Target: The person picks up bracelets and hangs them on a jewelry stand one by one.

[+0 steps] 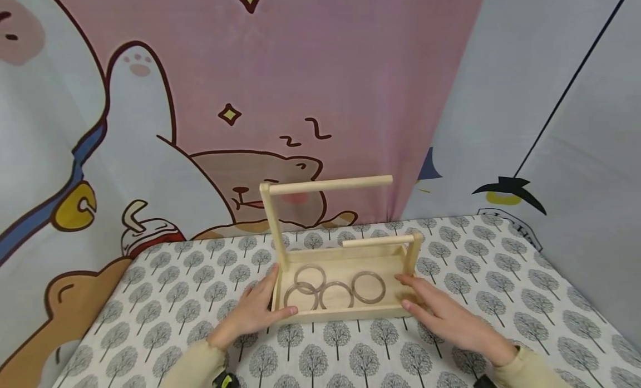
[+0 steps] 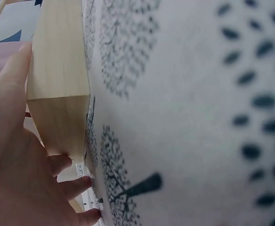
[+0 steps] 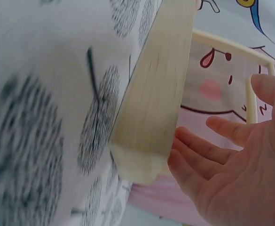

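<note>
A shallow light-wood tray (image 1: 345, 315) sits on the table in the head view. From its left end rises a tall post (image 1: 274, 226) with a long horizontal bar; a shorter post (image 1: 413, 253) with a bar stands at its right end. Several thin, translucent pinkish rings (image 1: 369, 300) lie inside, some overlapping. My left hand (image 1: 252, 307) holds the tray's near left corner, thumb at the front wall and fingers around the end. My right hand (image 1: 448, 315), fingers extended and holding nothing, is at the right end; in the right wrist view its fingertips (image 3: 177, 162) are against or very near the wood.
A white cloth with grey tree prints (image 1: 312, 360) covers the table. Behind it hangs a curtain (image 1: 350, 98) with cartoon animals, and a pale printed sheet (image 1: 576, 154) borders the right side.
</note>
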### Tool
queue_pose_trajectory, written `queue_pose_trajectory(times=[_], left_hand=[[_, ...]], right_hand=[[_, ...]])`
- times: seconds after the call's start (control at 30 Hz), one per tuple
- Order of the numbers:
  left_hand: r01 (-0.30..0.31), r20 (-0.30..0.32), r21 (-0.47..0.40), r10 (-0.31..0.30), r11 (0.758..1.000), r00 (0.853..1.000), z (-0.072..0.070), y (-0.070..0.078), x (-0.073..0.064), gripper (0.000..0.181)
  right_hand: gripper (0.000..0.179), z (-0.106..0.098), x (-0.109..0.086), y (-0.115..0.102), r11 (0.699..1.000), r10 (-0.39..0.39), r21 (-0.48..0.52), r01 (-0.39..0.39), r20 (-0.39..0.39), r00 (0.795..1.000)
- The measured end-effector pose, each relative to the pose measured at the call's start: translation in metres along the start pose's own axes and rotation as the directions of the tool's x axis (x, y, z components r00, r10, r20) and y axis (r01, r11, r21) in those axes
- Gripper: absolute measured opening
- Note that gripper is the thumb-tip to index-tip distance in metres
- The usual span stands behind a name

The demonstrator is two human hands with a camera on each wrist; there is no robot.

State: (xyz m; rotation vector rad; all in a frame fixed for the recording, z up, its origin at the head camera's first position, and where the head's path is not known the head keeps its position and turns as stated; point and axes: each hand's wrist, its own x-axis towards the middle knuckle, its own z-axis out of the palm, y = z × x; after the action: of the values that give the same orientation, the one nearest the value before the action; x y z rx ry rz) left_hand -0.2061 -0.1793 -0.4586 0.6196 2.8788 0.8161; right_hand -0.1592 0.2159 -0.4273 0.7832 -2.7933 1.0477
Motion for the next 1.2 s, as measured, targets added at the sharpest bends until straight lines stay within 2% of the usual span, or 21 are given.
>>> queue_pose_trajectory(times=[0.13, 0.37, 0.53, 0.77, 0.97, 1.2], left_hand=[[-0.004, -0.013, 0.018, 0.004, 1.000, 1.000, 0.000, -0.001, 0.001, 0.105], [0.002, 0.009, 0.071, -0.003, 0.997, 1.000, -0.001, 0.004, 0.008, 0.107], [0.002, 0.014, 0.067, -0.003, 0.998, 1.000, -0.004, 0.006, 0.008, 0.108], [0.031, 0.065, 0.096, -0.037, 0.995, 0.997, -0.007, 0.002, 0.004, 0.112], [0.062, 0.098, 0.126, -0.074, 0.990, 0.992, -0.011, 0.004, 0.005, 0.111], [0.060, 0.111, 0.116, -0.073, 0.991, 0.991, -0.009, 0.004, 0.006, 0.110]], right_hand=[[0.046, 0.009, 0.006, -0.006, 0.999, -0.015, 0.029, 0.014, 0.040, 0.999], [0.048, 0.017, 0.014, -0.014, 0.999, -0.023, 0.038, 0.020, 0.075, 0.997], [0.048, 0.025, 0.025, -0.019, 0.997, -0.045, 0.061, 0.038, 0.108, 0.993], [0.052, 0.045, 0.045, -0.032, 0.987, -0.118, 0.131, 0.097, 0.160, 0.980], [0.057, 0.056, 0.058, -0.045, 0.979, -0.137, 0.178, 0.100, 0.206, 0.969], [0.058, 0.068, 0.074, -0.051, 0.974, -0.203, 0.137, 0.180, 0.186, 0.961]])
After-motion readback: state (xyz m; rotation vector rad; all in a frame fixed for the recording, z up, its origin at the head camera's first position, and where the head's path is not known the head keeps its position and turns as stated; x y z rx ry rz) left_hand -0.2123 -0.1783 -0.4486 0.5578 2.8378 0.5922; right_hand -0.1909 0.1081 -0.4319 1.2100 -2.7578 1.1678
